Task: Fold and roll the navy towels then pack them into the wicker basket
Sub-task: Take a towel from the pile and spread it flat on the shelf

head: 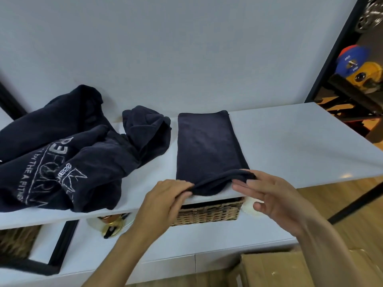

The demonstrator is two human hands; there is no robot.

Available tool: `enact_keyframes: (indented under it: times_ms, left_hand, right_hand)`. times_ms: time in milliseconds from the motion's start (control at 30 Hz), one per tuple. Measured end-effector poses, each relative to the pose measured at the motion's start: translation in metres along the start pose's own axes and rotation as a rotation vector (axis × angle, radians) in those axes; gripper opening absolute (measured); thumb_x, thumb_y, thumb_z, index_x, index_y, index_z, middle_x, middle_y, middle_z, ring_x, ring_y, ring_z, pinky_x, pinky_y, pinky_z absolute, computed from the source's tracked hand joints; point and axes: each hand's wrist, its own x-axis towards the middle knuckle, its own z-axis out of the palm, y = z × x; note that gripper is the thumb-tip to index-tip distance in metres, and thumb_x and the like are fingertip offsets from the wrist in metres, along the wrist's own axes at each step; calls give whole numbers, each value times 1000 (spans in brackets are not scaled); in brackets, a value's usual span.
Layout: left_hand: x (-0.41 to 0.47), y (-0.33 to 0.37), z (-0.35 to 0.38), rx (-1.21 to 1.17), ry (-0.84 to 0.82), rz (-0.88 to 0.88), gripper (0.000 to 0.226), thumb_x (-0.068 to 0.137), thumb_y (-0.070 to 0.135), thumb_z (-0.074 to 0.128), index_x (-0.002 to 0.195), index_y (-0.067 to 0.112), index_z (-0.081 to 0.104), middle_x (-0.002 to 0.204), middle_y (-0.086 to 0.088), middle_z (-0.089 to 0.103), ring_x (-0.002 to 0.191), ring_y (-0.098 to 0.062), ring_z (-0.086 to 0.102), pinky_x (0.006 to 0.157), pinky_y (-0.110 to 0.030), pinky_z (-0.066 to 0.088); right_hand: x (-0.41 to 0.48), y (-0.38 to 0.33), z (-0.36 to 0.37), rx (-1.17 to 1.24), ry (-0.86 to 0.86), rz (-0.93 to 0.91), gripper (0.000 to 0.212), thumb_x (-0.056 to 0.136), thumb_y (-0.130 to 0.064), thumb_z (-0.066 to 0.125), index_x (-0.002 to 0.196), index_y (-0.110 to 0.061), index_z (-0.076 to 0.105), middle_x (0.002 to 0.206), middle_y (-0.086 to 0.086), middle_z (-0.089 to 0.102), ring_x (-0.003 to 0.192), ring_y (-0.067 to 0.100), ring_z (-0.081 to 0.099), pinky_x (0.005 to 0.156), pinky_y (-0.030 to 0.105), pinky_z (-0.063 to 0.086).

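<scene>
Closest to the camera, a cardboard box (290, 270) sits at the lower right, out of the work. Just beyond it, both hands meet the near end of the folded towel (207, 146). The towel lies flat as a long strip on the white surface (300, 141), running away from the person with its near hem at the front lip.

The left hand (165, 201) has its fingers (182, 186) curled against the thumb, pinching the hem's left corner and lifting it. The right hand (275, 197) has its fingers (242, 186) almost straight against the right corner of the lifted hem; whether its thumb clamps the cloth I cannot tell. The hem spans between both sets of fingers, raised off the surface and curled slightly over (the first turn of a roll, by my reading). Taking both corners would keep that roll even across its width.

Directly beneath, on the lower shelf (186, 245), the wicker basket (207, 214) stands half hidden under the surface's edge, handy for a finished roll. What it holds is not visible.

Further left, a heap of unfolded navy towels (62, 152) with white lettering waits on the same surface, well apart from the hands. Beyond is the pale wall (186, 48), and at far right, coloured weight plates (356, 65).
</scene>
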Motion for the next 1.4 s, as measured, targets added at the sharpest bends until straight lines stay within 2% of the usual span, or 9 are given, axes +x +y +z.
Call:
enact_keyframes:
  times_ms: [100, 267, 467, 600, 733, 833, 1000, 1200, 1400]
  left_hand:
    - [10, -7, -9, -34, -120, -75, 29, 89, 47, 59, 113, 32, 63, 104, 21, 66, 94, -2, 57, 79, -10, 40]
    - [14, -17, 1, 236, -228, 227, 38, 79, 38, 75, 111, 26, 61, 99, 12, 66, 90, -9, 55, 82, -20, 40]
    - [39, -1, -12, -430, -133, -468, 4, 89, 20, 69, 90, 22, 72, 82, 8, 73, 78, -7, 67, 72, -19, 51]
    - [57, -3, -10, -547, -114, -629, 8, 88, 19, 70, 91, 24, 75, 86, 9, 74, 86, -8, 68, 78, -20, 51]
    - [65, -5, 0, -492, -114, -707, 6, 85, 24, 74, 91, 25, 74, 68, 11, 64, 64, -9, 56, 59, -19, 40]
    - [68, -8, 3, -427, -120, -717, 7, 82, 27, 77, 87, 24, 73, 49, 14, 51, 52, -7, 45, 54, -22, 35]
    - [68, -7, 3, -249, -61, -662, 12, 81, 28, 78, 91, 24, 71, 77, 8, 59, 72, -12, 57, 64, -28, 50]
    - [44, -5, 11, 405, -52, 131, 35, 87, 54, 57, 97, 24, 71, 94, 10, 66, 93, -17, 56, 82, -33, 38]
    - [65, -4, 2, 219, -240, -84, 19, 95, 33, 59, 111, 23, 63, 101, 13, 60, 95, -12, 52, 87, -23, 29]
  right_hand:
    - [0, -5, -1, -249, 71, -56, 28, 83, -8, 74, 110, -16, 70, 80, 0, 74, 84, 9, 68, 51, 20, 43]
    - [11, -6, -1, -444, 244, -135, 10, 89, -19, 69, 93, -10, 71, 75, 2, 76, 67, 15, 71, 50, 22, 40]
    - [29, -6, -3, -626, 418, -156, 43, 91, -38, 65, 67, -3, 64, 52, 5, 66, 43, 12, 51, 53, 21, 40]
    - [43, -3, -7, -936, 456, -101, 43, 93, -45, 59, 70, -8, 61, 50, -1, 65, 51, 12, 58, 64, 26, 49]
    - [35, 10, 4, -1056, 610, -697, 8, 92, -29, 65, 95, -25, 59, 67, -11, 61, 61, 7, 57, 59, 19, 43]
    - [41, 25, 9, -1393, 324, -1089, 17, 84, -27, 75, 100, -24, 70, 96, -9, 68, 88, 12, 62, 77, 24, 49]
    - [71, 28, 4, -1699, 128, -952, 40, 69, -28, 87, 105, -22, 71, 96, -5, 71, 82, 17, 67, 71, 30, 55]
    - [80, -5, 7, -1475, -48, -655, 28, 99, -30, 52, 125, -26, 62, 118, -10, 61, 106, 10, 51, 95, 26, 39]
    - [88, -21, 11, -1556, -15, -583, 24, 100, -28, 50, 120, -27, 64, 118, -7, 53, 105, 15, 51, 90, 31, 37]
